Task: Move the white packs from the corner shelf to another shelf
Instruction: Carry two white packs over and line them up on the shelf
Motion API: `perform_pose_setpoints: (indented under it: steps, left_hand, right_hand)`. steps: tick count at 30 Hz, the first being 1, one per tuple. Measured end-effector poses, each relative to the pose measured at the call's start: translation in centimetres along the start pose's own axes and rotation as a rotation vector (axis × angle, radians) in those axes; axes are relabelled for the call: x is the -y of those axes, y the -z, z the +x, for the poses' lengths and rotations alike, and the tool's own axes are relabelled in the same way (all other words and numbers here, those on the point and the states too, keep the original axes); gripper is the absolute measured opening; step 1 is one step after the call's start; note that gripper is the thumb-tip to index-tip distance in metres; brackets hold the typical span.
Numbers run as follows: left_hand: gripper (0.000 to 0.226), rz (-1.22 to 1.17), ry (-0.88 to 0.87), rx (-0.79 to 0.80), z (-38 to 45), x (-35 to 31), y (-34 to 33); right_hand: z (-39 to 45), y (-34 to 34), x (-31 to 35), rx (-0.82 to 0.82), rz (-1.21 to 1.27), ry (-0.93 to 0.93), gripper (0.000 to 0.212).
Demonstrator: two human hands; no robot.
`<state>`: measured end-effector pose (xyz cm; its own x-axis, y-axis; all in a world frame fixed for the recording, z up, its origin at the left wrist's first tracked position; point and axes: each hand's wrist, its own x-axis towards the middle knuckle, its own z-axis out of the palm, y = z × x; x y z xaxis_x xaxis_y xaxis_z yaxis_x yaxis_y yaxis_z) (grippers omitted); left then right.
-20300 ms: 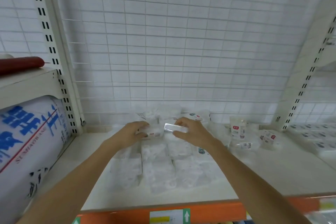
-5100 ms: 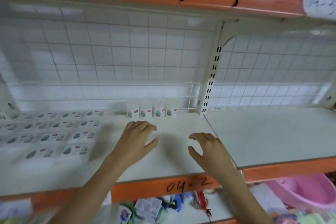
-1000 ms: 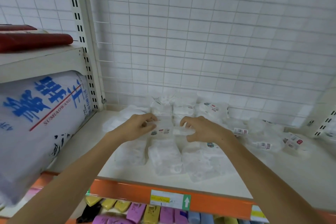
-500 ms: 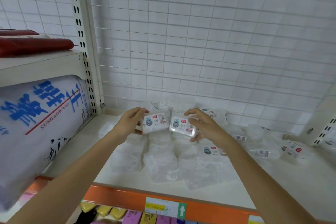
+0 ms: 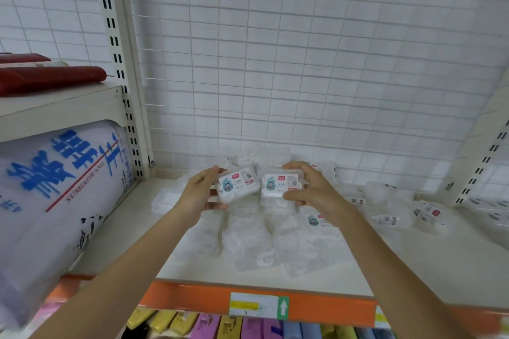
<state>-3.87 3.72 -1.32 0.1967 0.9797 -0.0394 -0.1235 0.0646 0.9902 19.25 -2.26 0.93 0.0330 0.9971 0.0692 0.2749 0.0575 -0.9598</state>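
My left hand [image 5: 199, 195] grips one small white pack [image 5: 239, 184] with its label facing me, held above the shelf. Beside it my right hand [image 5: 312, 188] grips a second labelled white pack [image 5: 279, 184] at the same height. Below both hands lies a heap of several clear-and-white packs [image 5: 248, 239] spread over the cream corner shelf [image 5: 413, 264]. More packs [image 5: 385, 219] lie scattered toward the right of the shelf.
A big white sack with blue lettering [image 5: 52, 187] fills the shelf to the left, with red rolls [image 5: 49, 78] above it. A slotted upright post [image 5: 121, 69] and a wire grid back [image 5: 303, 63] bound the corner. The orange front rail [image 5: 192, 297] carries a label; coloured items sit below.
Both hands picked one pack each out of the heap and raised them, labels turned toward me. The view has also tilted slightly upward.
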Motion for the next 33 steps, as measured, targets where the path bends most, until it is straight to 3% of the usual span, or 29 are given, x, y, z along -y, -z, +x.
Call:
perform_pose_setpoints:
  steps: [6, 9, 12, 15, 20, 33]
  left_hand:
    - [0.03, 0.034, 0.046, 0.058, -0.1, 0.9, 1.3]
    - [0.019, 0.055, 0.03, 0.248, 0.0, 1.2, 2.1]
    - [0.064, 0.033, 0.019, 0.488, 0.2, 2.0, 3.0]
    - [0.084, 0.14, 0.001, 0.497, 0.1, 2.7, 2.7]
    - [0.066, 0.388, -0.258, 0.381, 0.0, 3.2, 1.6]
    - [0.071, 0.324, -0.336, 0.65, -2.9, 3.1, -4.4]
  right_hand:
    - [-1.2, -1.8, -0.1, -0.007, -0.044, 0.001, 0.055]
    - [-1.8, -1.8, -0.2, -0.008, -0.011, -0.024, 0.054]
    - [-2.3, -1.7, -0.2, -0.019, 0.025, -0.052, 0.055]
    - [-2.7, -1.4, -0.4, -0.034, 0.017, -0.075, 0.057]
    - [-4.3, -1.1, -1.2, -0.022, -0.068, -0.075, 0.066]
    - [-15.4, 5.4, -3.4, -0.347, -0.12, -0.02, 0.062]
